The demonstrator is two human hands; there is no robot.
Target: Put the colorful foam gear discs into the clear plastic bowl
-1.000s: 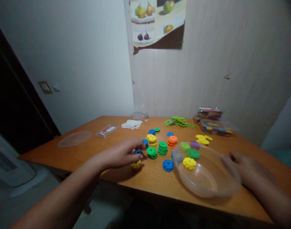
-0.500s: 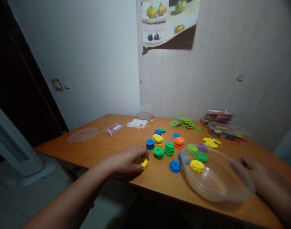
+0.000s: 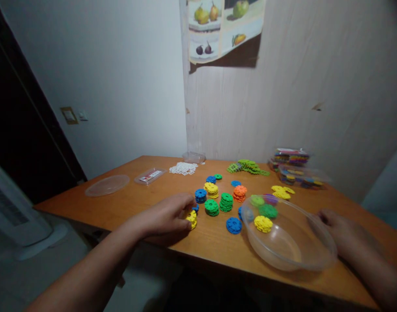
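Note:
My left hand (image 3: 172, 216) is curled round a small stack of yellow notched plastic discs (image 3: 192, 220) near the table's front edge, its thumb against the near side. A blue disc (image 3: 195, 208) shows just behind the fingertips. On the right, my right hand (image 3: 331, 227) grips the far-right side of a clear plastic bowl (image 3: 287, 255); some fingers are hidden. Through the bowl's wall appear yellow discs (image 3: 263, 224) and green discs (image 3: 268, 211); whether they lie inside or behind it, I cannot tell. Between the hands stand green stacks (image 3: 226, 202) and blue discs (image 3: 234, 225).
Farther back are an orange stack (image 3: 240, 193), yellow discs (image 3: 281, 192), green linked pieces (image 3: 247, 167) and white pieces (image 3: 183, 168). Filled clear boxes (image 3: 300, 175) sit at the right rear. A clear oval lid (image 3: 107, 185) and a labelled lid (image 3: 150, 176) lie left.
The whole view has shifted slightly, moving things left in the picture. My left fingers have lifted a little, baring more of the yellow stack and the blue disc. My right hand stays at the bowl.

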